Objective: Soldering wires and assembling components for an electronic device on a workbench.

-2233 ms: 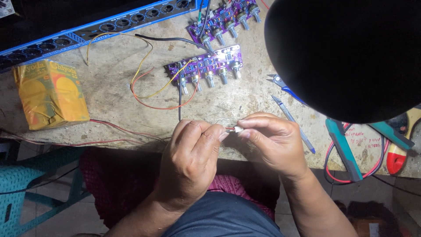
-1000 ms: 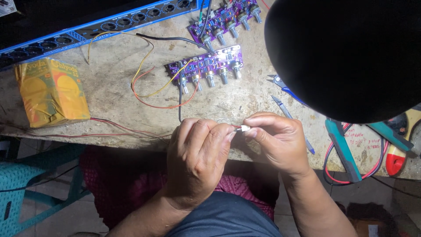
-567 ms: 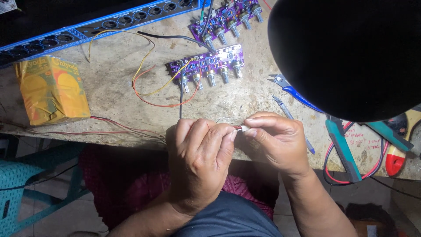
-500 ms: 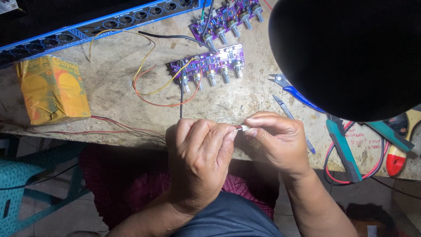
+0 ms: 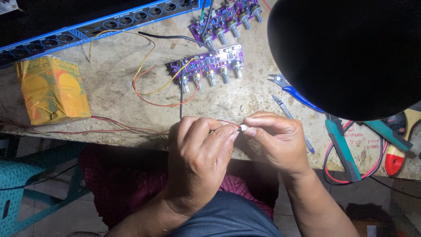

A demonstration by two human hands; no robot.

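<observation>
My left hand [image 5: 199, 153] and my right hand [image 5: 278, 140] meet at the front edge of a worn workbench [image 5: 114, 96]. The right thumb and forefinger pinch a small white connector [image 5: 244, 129]. The left fingers pinch thin red wires [image 5: 109, 127] that run into that connector and trail off to the left along the bench. Just beyond the hands lies a purple circuit board [image 5: 208, 63] with a row of metal knob shafts and yellow, orange and black wires coming off it.
A second purple board [image 5: 228, 17] lies further back. A blue panel with round sockets [image 5: 87, 28] runs along the rear. A yellow packet [image 5: 52, 90] sits left. Blue cutters [image 5: 291, 90], tweezers [image 5: 289, 116], teal-handled pliers [image 5: 342, 145] lie right. A black lamp shade [image 5: 351, 52] hides the upper right.
The hands have stayed together at the bench edge; the left fingers have shifted slightly over the wires at the connector. Nothing else has moved.
</observation>
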